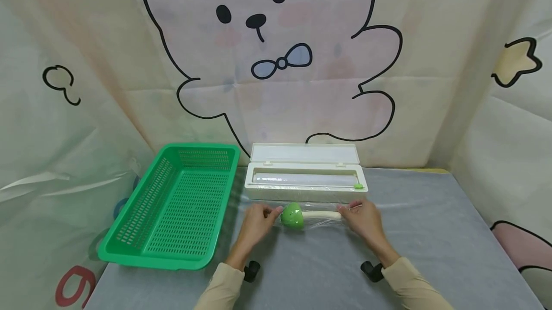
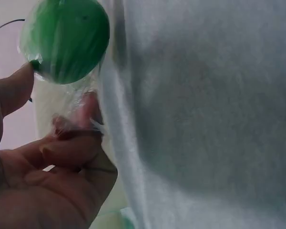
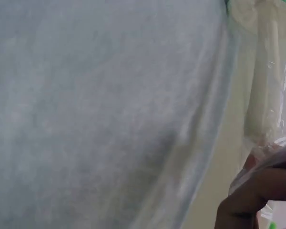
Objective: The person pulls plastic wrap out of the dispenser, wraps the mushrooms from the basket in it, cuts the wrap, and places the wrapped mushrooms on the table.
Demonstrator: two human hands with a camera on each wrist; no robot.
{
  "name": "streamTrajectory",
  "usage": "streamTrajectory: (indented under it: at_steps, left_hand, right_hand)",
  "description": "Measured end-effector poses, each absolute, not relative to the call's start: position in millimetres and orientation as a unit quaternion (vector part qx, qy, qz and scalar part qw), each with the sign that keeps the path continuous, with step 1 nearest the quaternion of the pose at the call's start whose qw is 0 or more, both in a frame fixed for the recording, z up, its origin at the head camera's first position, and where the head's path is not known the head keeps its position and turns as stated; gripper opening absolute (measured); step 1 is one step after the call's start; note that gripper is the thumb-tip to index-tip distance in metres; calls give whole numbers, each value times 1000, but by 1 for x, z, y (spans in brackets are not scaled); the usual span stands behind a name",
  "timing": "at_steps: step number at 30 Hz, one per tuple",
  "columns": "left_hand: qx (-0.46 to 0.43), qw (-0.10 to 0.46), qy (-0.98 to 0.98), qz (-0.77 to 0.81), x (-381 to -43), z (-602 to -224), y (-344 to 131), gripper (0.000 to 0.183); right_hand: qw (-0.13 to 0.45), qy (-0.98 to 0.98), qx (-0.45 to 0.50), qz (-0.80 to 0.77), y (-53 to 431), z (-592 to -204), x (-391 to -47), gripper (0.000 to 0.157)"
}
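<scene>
Green-headed, pale-stemmed piece (image 1: 310, 215) in clear film (image 1: 321, 223), lying crosswise at the near side of the white dispenser box (image 1: 297, 196), head left; table contact, cannot tell. Probably light and stiff, its film thin, slippery, easily torn; stem looks the surest hold. Left hand (image 1: 258, 225) pinches film at the head end, right hand (image 1: 365, 223) at the stem end. Box lid raised. Green basket (image 1: 151, 263) left, grey cloth (image 1: 310, 276) beneath all.
</scene>
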State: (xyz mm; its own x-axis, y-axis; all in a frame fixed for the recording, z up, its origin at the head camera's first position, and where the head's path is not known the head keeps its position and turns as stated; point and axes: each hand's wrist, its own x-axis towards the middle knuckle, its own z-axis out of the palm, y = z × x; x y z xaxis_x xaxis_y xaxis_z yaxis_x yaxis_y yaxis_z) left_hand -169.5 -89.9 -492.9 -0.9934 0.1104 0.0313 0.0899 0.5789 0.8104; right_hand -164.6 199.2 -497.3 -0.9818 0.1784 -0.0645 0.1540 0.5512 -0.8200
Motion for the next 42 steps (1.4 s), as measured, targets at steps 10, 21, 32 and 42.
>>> streamTrajectory:
  at_steps: [10,21,32,42]
  left_hand:
    - [15,126,873,471,-192,-506,-84,54]
    - [29,128,875,466,-193,-503,-91,51]
    - [75,-24,919,387,-191,-455,-57,23]
    - [168,48,876,450,-224,-439,17,22]
  right_hand:
    - [46,-916,-126,378,201,-521,-182,39]
    - [-49,-920,-54,385,230,-511,-179,55]
    - [59,-900,79,424,267,-493,-208,67]
    - [66,-888,94,445,270,-513,-222,43]
